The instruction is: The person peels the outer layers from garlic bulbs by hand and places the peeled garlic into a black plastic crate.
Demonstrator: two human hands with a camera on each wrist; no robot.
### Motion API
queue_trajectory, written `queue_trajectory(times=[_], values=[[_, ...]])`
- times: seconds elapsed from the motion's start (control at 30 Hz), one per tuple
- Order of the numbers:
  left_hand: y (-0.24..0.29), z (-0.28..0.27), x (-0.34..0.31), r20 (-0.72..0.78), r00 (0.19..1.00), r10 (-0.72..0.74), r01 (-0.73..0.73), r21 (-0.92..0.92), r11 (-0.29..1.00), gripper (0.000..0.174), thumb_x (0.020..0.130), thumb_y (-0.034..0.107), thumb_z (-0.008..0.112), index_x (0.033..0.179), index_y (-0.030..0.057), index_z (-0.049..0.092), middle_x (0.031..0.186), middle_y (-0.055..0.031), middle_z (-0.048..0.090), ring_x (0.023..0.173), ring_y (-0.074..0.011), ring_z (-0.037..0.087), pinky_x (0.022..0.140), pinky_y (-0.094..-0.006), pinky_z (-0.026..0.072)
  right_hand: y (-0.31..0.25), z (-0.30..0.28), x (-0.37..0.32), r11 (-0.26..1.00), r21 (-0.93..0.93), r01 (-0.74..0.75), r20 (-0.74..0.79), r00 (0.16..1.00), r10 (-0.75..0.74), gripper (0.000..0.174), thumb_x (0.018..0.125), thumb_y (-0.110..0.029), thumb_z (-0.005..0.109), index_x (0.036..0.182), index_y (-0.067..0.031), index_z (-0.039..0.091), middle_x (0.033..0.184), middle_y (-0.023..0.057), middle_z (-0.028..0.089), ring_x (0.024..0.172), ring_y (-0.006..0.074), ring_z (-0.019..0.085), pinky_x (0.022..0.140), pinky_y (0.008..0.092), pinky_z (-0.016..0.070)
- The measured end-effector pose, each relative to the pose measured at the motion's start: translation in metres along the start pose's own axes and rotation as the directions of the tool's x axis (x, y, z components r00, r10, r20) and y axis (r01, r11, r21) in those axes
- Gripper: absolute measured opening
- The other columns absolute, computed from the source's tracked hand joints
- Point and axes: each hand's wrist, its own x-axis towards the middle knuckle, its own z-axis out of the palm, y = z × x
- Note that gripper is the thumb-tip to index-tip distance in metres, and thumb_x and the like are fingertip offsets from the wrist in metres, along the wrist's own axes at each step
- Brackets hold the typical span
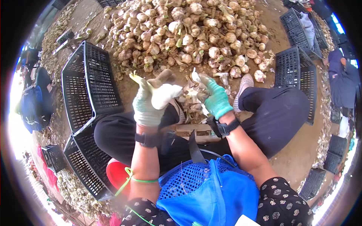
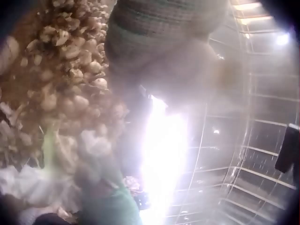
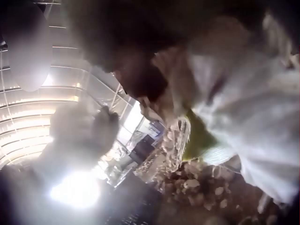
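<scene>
My left hand (image 1: pixel 146 103), in a green and grey knit glove with dirty fingers, grips a white garlic bulb (image 1: pixel 165 96). A yellow-green stem (image 1: pixel 136 78) sticks out behind that hand's thumb side. Facing it, my gloved right hand (image 1: pixel 217 98) pinches papery garlic skin (image 1: pixel 193 93) between soiled fingertips. A white flake (image 1: pixel 195 75) stands up at its fingers. In the right wrist view, white skin (image 3: pixel 248 117) and a green stem (image 3: pixel 199 136) loom close and blurred. The left wrist view shows the left glove (image 2: pixel 164 33) blurred above the right glove (image 2: pixel 108 199).
A large heap of garlic bulbs (image 1: pixel 181 34) lies ahead on the ground. Black plastic crates stand at left (image 1: pixel 88 83) and right (image 1: pixel 296 71). Loose peelings (image 1: pixel 194 105) lie between the shoes. A blue bag (image 1: pixel 211 188) sits at the lap, beside a red container (image 1: pixel 116 171).
</scene>
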Motion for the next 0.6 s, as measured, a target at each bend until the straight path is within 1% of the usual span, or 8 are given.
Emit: queue_trajectory(times=[0.03,0.1,0.33,0.4,0.43,0.5,0.53,0.6], values=[[0.003,-0.022,0.001,0.089,0.993,-0.077,0.085,-0.087,0.993,0.073,0.081,0.047,0.044,0.118,-0.0128,0.028,0.103,-0.0309,0.048,0.09,-0.0419,0.052,0.084,-0.0466,0.0399,-0.029,-0.004,-0.003,0.984,0.155,0.085,0.034,0.995,-0.091,0.055,0.067,0.0,0.058,0.12,-0.0054,0.043,0.121,0.0107,0.044,0.109,0.0221,0.045,0.087,0.0289,0.0394],[-0.002,-0.004,0.001,0.138,0.968,-0.212,0.243,-0.275,0.93,0.072,0.081,0.049,0.042,0.116,-0.0121,0.03,0.1,-0.0299,0.05,0.085,-0.0398,0.054,0.083,-0.0444,0.0407,-0.057,0.0,-0.002,0.822,-0.267,0.503,0.013,0.855,-0.519,0.052,0.064,0.006,0.053,0.114,-0.0036,0.048,0.116,0.0133,0.047,0.101,0.0265,0.05,0.08,0.0342,0.0435],[0.012,-0.035,0.017,-0.412,0.909,0.062,-0.081,-0.031,0.996,0.04,0.081,0.041,0.046,0.094,0.0031,0.052,0.093,-0.0134,0.058,0.083,-0.0269,0.055,0.071,-0.0376,0.0465,-0.057,0.026,-0.022,0.848,-0.231,0.477,0.115,0.879,-0.463,0.021,0.063,-0.002,0.053,0.083,-0.0042,0.059,0.075,0.0115,0.056,0.07,0.0275,0.055,0.063,0.0359,0.0445],[0.06,-0.055,0.024,-0.311,0.922,0.23,-0.274,-0.104,0.956,0.034,0.077,0.028,0.048,0.097,0.0012,0.05,0.099,-0.0145,0.054,0.092,-0.0287,0.05,0.084,-0.0434,0.0398,-0.054,0.029,-0.027,0.889,-0.144,0.434,0.064,0.901,-0.43,0.017,0.065,-0.005,0.055,0.082,-0.0037,0.059,0.072,0.0126,0.057,0.069,0.0285,0.056,0.062,0.0362,0.0444],[0.1,-0.098,0.023,-0.044,0.945,0.325,-0.326,-0.231,0.917,0.059,0.079,0.045,0.04,0.115,-0.002,0.038,0.116,-0.0204,0.044,0.105,-0.0366,0.042,0.088,-0.0517,0.035,-0.046,0.026,-0.023,0.891,-0.141,0.431,0.057,0.902,-0.427,0.017,0.065,-0.005,0.055,0.082,-0.0037,0.059,0.072,0.0126,0.057,0.069,0.0285,0.056,0.062,0.0362,0.0444],[0.118,-0.032,0.012,-0.138,0.851,0.506,-0.503,-0.494,0.71,0.078,0.076,0.061,0.037,0.119,-0.0036,0.034,0.117,-0.0233,0.041,0.107,-0.0418,0.039,0.087,-0.0538,0.0351,-0.029,0.016,-0.013,0.957,-0.135,0.257,0.021,0.966,-0.257,0.014,0.068,-0.006,0.056,0.081,-0.0022,0.06,0.076,0.014,0.058,0.071,0.0297,0.056,0.064,0.0361,0.0445],[0.124,-0.035,0.018,0.006,0.735,0.678,-0.612,-0.423,0.668,0.068,0.079,0.047,0.04,0.121,-0.0063,0.03,0.115,-0.0295,0.04,0.109,-0.0371,0.04,0.086,-0.0442,0.0403,-0.031,0.01,-0.009,0.997,0.001,0.073,0.051,0.996,-0.073,0.016,0.07,-0.005,0.056,0.085,-0.0015,0.061,0.081,0.0164,0.058,0.075,0.0313,0.056,0.067,0.0361,0.0446],[0.124,-0.037,0.032,0.154,0.836,0.526,-0.513,-0.117,0.85,0.062,0.083,0.048,0.033,0.118,-0.0039,0.037,0.116,-0.0226,0.043,0.106,-0.0314,0.043,0.084,-0.0382,0.041,-0.021,0.007,-0.004,0.991,-0.046,0.123,0.006,0.992,-0.123,0.019,0.07,-0.004,0.056,0.088,-0.0018,0.06,0.083,0.0172,0.059,0.077,0.0317,0.056,0.069,0.0359,0.0444]])
